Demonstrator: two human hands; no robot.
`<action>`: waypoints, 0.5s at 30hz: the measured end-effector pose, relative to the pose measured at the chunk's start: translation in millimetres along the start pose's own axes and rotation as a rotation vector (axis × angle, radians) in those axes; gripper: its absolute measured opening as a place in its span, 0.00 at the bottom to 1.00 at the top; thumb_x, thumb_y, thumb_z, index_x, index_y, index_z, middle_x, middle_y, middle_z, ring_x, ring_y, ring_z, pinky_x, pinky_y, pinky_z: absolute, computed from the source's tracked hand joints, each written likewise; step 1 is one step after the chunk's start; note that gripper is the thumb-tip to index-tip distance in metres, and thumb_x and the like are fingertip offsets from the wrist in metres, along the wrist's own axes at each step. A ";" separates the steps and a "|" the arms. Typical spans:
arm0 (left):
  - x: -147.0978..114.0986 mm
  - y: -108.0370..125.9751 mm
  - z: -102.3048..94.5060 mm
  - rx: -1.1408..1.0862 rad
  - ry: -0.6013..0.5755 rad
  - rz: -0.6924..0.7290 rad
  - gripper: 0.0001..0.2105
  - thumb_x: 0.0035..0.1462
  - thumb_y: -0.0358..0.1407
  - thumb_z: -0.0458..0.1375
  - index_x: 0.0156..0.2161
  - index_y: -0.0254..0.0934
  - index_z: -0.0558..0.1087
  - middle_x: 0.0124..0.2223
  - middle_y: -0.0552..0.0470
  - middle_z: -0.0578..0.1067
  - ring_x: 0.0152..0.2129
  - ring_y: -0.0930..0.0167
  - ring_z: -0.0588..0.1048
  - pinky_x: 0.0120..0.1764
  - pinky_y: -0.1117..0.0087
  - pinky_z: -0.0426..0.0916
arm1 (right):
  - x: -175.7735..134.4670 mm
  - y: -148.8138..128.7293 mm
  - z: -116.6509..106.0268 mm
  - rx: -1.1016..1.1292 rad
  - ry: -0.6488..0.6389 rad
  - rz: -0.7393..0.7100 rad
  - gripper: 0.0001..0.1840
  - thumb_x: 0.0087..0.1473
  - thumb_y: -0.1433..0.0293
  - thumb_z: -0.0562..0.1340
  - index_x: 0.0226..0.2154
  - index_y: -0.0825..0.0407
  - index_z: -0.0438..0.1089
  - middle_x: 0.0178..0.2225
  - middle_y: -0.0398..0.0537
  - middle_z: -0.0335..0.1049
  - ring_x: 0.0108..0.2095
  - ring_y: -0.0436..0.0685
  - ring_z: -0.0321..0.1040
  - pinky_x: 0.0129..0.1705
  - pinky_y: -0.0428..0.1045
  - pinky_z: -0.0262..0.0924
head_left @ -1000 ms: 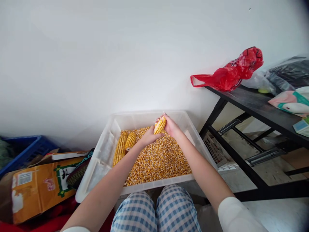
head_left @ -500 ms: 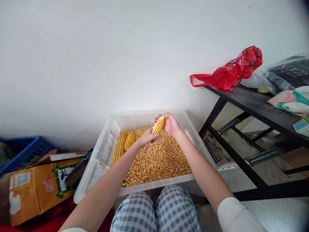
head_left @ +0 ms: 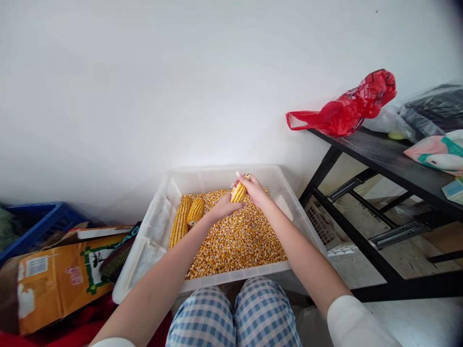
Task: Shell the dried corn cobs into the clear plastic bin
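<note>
Place: a plain home storeroom (likely) is suggested.
Signs: white wall [head_left: 144,86], cardboard box [head_left: 54,279], blue crate [head_left: 36,224], cluttered counter [head_left: 390,159].

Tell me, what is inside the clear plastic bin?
The bin holds loose corn kernels and two whole cobs at its left. Both hands, left hand and right hand, grip a third cob. The kernels cover its bottom.

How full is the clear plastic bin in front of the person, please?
Partly full: loose kernels cover the floor of the bin, well below its rim, with two whole cobs at the left.
</note>
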State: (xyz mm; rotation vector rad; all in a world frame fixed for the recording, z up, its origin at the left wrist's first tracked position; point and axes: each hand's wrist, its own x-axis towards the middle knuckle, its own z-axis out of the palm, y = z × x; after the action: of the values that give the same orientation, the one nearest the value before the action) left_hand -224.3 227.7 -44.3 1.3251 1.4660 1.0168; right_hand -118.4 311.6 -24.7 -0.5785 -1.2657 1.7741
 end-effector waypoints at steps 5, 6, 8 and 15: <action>-3.1 6.0 -6.9 -0.102 -0.101 -0.013 0.15 0.45 0.41 0.59 0.34 0.36 0.60 0.24 0.58 0.63 0.18 0.78 0.61 0.18 0.78 0.55 | 0.9 -9.5 -6.2 0.178 -0.179 0.152 0.16 0.50 0.57 0.61 0.33 0.52 0.65 0.28 0.43 0.73 0.30 0.51 0.71 0.33 0.47 0.65; -3.6 6.6 -7.4 -0.108 -0.112 -0.011 0.15 0.46 0.41 0.58 0.34 0.36 0.60 0.24 0.57 0.63 0.18 0.78 0.61 0.18 0.78 0.54 | 1.0 -9.1 -6.9 0.170 -0.181 0.136 0.15 0.50 0.58 0.61 0.33 0.52 0.65 0.28 0.43 0.73 0.30 0.51 0.72 0.33 0.46 0.65; -3.4 5.9 -6.5 -0.080 -0.101 -0.021 0.16 0.45 0.42 0.59 0.35 0.36 0.60 0.25 0.57 0.64 0.18 0.78 0.62 0.18 0.78 0.56 | 1.2 -5.4 -6.7 0.103 -0.128 0.077 0.13 0.48 0.60 0.63 0.31 0.53 0.65 0.26 0.42 0.72 0.29 0.51 0.71 0.31 0.45 0.65; 3.7 -3.2 -1.4 0.036 -0.004 -0.025 0.16 0.44 0.41 0.59 0.36 0.35 0.62 0.25 0.57 0.63 0.17 0.78 0.62 0.17 0.76 0.59 | 0.5 1.6 -4.1 0.042 -0.036 0.107 0.15 0.45 0.61 0.66 0.31 0.52 0.62 0.27 0.42 0.73 0.28 0.52 0.72 0.29 0.46 0.66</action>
State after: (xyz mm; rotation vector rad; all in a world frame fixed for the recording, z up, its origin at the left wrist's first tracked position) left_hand -226.6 231.1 -47.4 1.3298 1.5006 0.9751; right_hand -116.1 314.0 -27.7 -0.6029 -1.2390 1.9030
